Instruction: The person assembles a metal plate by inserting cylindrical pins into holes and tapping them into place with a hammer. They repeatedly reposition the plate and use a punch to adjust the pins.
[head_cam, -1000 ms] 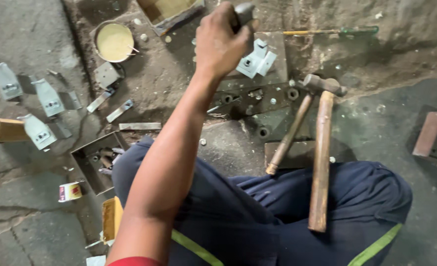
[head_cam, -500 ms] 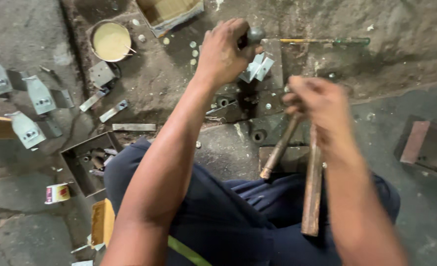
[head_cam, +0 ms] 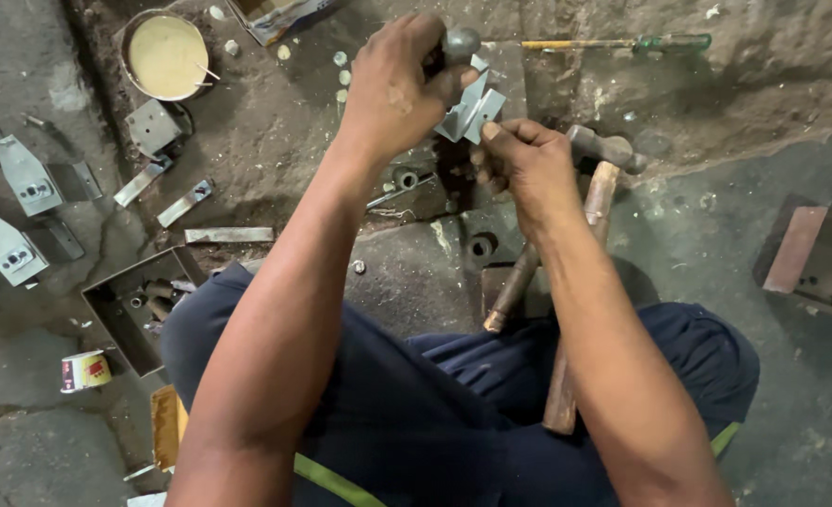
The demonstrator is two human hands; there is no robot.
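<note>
The person sat cross-legged on a grimy workshop floor [head_cam: 735, 84], so the work lay within reach of both arms. Across the lap, below and behind the grip, rested a long wooden-handled hammer [head_cam: 580, 282], its steel head lying just right of the right hand [head_cam: 526, 167], probably parked there to be picked up quickly. A second, shorter wooden handle [head_cam: 514, 286] slanted beneath that wrist.

The left hand [head_cam: 399, 86] was closed around a rounded dark metal tool [head_cam: 459, 43], held above the bent sheet-metal bracket [head_cam: 472, 105]; the tool seemed raised over the piece to act on it. The right hand's fingers pinched the bracket's lower edge from just beside it, apparently steadying it in place.

Far left of the grip lay similar grey brackets [head_cam: 23, 178], set out apart as a batch. Up and left stood a round tin of yellowish paste [head_cam: 167, 54]. Below left sat an open metal tray [head_cam: 139, 305] of small parts. Beyond the grip, to the right, lay a green-handled screwdriver [head_cam: 622, 43].
</note>
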